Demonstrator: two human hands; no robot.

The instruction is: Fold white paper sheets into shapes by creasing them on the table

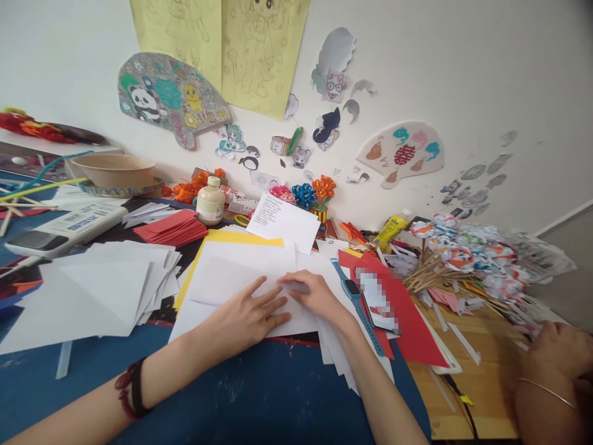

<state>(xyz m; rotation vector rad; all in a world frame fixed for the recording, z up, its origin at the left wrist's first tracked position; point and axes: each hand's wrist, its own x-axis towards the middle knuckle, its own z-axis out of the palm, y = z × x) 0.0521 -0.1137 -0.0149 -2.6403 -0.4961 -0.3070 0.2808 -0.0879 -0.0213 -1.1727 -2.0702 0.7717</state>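
Note:
A folded sheet of white paper (pixel 215 272) lies in front of me, over another white sheet and a yellow sheet (pixel 254 237). My left hand (pixel 252 314) rests flat on the folded paper with its fingers spread. Close to those fingertips, my right hand (pixel 315 295) has bent fingers and thumb closed at the paper's right part. Part of the paper's right side is hidden under both hands. Beyond them, a small white sheet with handwritten lines (pixel 285 222) leans up against paper flowers.
White sheets (pixel 99 284) are stacked at left, below red paper pieces (pixel 173 228) and a glue bottle (pixel 211 201). On the right lie a blue watch (pixel 354 292), a phone (pixel 377 296), red paper (pixel 417 327) and paper flowers on sticks (pixel 458 244). Another person's hand (pixel 560 349) shows at far right.

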